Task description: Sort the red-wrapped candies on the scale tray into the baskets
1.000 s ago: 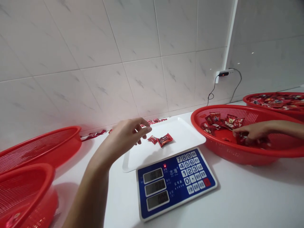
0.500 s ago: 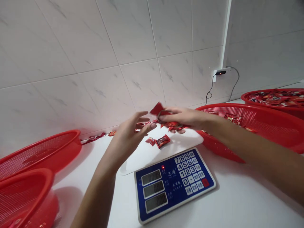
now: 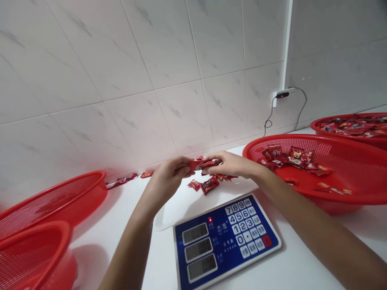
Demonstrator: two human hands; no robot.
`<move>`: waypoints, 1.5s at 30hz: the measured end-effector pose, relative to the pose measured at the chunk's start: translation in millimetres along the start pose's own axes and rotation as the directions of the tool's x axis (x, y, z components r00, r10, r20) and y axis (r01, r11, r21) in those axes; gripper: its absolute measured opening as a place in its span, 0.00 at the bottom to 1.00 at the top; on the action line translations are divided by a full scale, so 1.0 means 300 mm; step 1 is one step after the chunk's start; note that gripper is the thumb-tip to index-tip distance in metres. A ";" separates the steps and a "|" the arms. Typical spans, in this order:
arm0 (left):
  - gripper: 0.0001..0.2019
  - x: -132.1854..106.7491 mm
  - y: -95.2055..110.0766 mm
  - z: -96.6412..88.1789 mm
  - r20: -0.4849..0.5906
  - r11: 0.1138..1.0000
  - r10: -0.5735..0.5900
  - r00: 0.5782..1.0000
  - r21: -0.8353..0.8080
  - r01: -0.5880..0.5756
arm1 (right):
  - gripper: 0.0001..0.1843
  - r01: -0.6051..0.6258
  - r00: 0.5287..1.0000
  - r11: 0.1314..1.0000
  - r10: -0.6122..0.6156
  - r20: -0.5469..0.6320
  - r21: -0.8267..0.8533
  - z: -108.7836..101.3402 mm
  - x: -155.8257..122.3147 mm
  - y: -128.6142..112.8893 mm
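Above the white tray [image 3: 181,203] of a blue-faced electronic scale [image 3: 225,237], my two hands meet. My left hand [image 3: 169,179] pinches the end of a red wrapped candy [image 3: 199,164]. My right hand [image 3: 231,164] is closed round a bunch of red wrapped candies and touches the same piece. Two red wrapped candies [image 3: 205,185] lie on the tray just below the hands.
A red mesh basket [image 3: 347,193] with several candies stands right of the scale, and another full one [image 3: 353,127] sits behind it. Two empty red baskets [image 3: 51,201] stand at the left. Loose wrappers [image 3: 133,177] lie along the tiled wall. A plugged-in adapter [image 3: 282,96] hangs on the wall.
My right hand came out of the right basket with a handful of candies and moved left over the tray. My left hand closed on one piece from that handful.
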State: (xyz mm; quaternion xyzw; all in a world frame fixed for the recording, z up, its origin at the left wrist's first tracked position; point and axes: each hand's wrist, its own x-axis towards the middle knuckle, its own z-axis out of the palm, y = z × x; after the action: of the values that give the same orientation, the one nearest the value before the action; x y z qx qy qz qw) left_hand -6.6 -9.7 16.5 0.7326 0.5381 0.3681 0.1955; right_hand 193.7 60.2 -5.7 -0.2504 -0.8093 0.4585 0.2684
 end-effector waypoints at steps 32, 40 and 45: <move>0.18 0.023 -0.059 -0.037 -0.152 0.989 -0.081 0.985 -0.133 0.060 | 0.16 0.026 0.927 0.977 0.057 -0.371 0.213 -0.004 -0.020 -0.025; 0.15 0.035 -0.056 0.000 -0.164 0.997 -0.024 0.986 -0.073 0.013 | 0.13 0.000 0.918 0.970 0.096 -0.384 0.243 -0.005 -0.047 -0.056; 0.12 0.030 -0.052 0.016 -0.100 0.998 0.037 0.994 -0.047 -0.042 | 0.14 0.015 0.946 0.968 0.068 -0.317 0.251 -0.011 -0.042 -0.052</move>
State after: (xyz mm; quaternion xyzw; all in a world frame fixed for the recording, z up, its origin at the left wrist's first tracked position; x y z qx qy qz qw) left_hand -11.9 4.6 5.6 0.7189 0.5233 0.4210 0.1792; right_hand 202.5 46.9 7.0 -0.2972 -0.6865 0.5132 0.4207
